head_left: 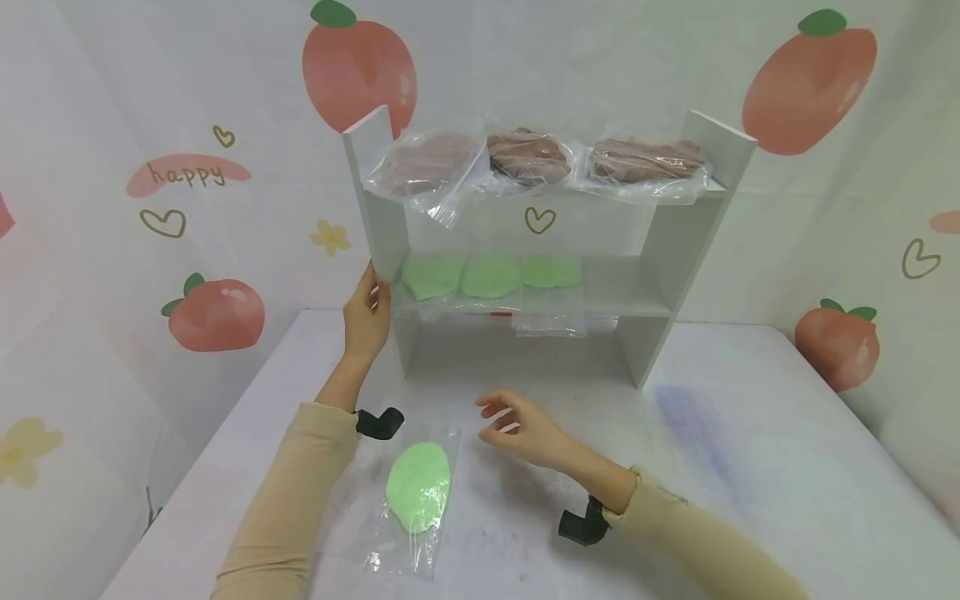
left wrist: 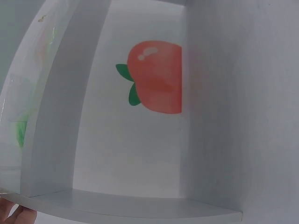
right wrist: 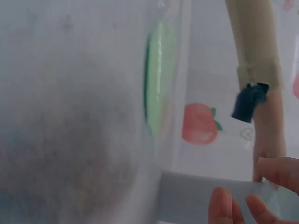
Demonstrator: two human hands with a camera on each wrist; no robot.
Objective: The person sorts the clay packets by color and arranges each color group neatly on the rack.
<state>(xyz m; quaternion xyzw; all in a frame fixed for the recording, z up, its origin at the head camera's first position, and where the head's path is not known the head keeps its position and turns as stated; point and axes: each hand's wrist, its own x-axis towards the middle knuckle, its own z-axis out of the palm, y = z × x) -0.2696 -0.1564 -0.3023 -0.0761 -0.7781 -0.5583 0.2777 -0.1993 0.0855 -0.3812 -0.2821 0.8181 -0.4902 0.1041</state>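
Observation:
A white two-tier shelf (head_left: 645, 287) stands on the table. My left hand (head_left: 366, 312) is at the outer face of its left side panel, fingertips right at the panel's edge; the left wrist view shows only some fingers (left wrist: 17, 213) at the lower left corner. My right hand (head_left: 528, 429) hovers in front of the shelf, fingers loosely bent with nothing between them. On the table between the forearms lies a clear bag holding a flat green piece (head_left: 420, 487). Several similar bagged green pieces (head_left: 491, 277) lie in a row on the shelf's middle board.
Along the top board rest a bag with a pale pink piece (head_left: 427, 162) and two bags of brown, meat-like pieces (head_left: 528, 157). One clear bag (head_left: 551, 325) overhangs the middle board's front edge. Behind the shelf hangs a fruit-printed cloth (head_left: 255, 108).

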